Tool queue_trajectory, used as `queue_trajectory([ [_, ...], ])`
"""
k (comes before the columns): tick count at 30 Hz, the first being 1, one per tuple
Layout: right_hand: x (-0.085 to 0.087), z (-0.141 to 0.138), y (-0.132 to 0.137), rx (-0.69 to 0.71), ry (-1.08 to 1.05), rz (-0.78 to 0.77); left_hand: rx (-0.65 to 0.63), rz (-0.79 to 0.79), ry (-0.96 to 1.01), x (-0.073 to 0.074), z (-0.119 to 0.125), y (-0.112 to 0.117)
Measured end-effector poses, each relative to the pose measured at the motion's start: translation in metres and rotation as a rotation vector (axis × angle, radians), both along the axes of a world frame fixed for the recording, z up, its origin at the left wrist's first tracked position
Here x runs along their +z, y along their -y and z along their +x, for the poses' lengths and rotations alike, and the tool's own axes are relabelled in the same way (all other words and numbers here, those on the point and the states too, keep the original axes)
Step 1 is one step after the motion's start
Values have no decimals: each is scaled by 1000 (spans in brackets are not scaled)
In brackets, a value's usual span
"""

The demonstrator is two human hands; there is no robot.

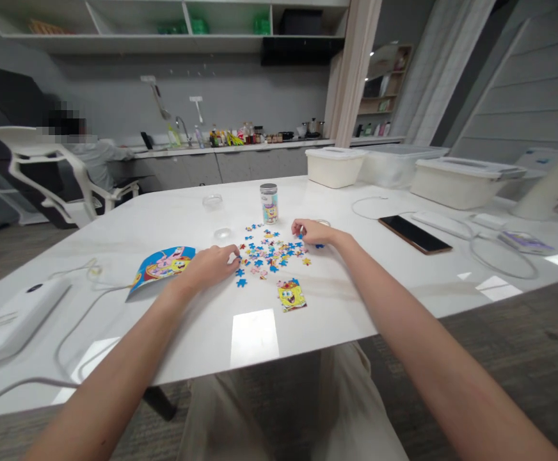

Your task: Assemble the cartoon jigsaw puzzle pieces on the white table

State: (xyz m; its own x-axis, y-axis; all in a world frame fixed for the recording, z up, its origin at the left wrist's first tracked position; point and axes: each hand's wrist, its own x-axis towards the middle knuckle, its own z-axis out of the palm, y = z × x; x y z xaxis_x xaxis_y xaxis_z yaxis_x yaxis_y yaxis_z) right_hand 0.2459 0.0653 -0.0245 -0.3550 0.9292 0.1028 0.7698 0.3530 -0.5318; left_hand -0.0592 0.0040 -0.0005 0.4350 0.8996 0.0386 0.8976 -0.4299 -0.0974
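Note:
Loose jigsaw puzzle pieces (273, 269), blue, yellow and pink, lie scattered on the white table (202, 346). At the left edge of them my left hand (214, 264) rests with bent fingers closed together; whatever they hold, if anything, is hidden. My right hand (313, 232) is over the right side of the spread, its fingers pinched at a blue piece (301, 237). Nearer me is a joined square section of puzzle (291, 295) with a yellow cartoon face. A curved picture sheet (164, 266) lies left of my left hand. Behind the pieces stands a clear printed jar (269, 205) with a grey lid.
Two clear round lids or dishes (222, 234) lie behind my left hand. A phone (414, 234), cables and white bins (335, 168) occupy the right side. At far left are a white device (17, 323) and its cable. Beyond the table a person (94, 160) sits.

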Motion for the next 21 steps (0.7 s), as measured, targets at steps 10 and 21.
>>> queue_trajectory([
  [10, 1, -5, -3, 38, -6, 77, 26, 32, 8, 5, 9, 5],
  [21, -4, -10, -15, 61, -371, 1, -40, 276, 19, 55, 75, -35],
])
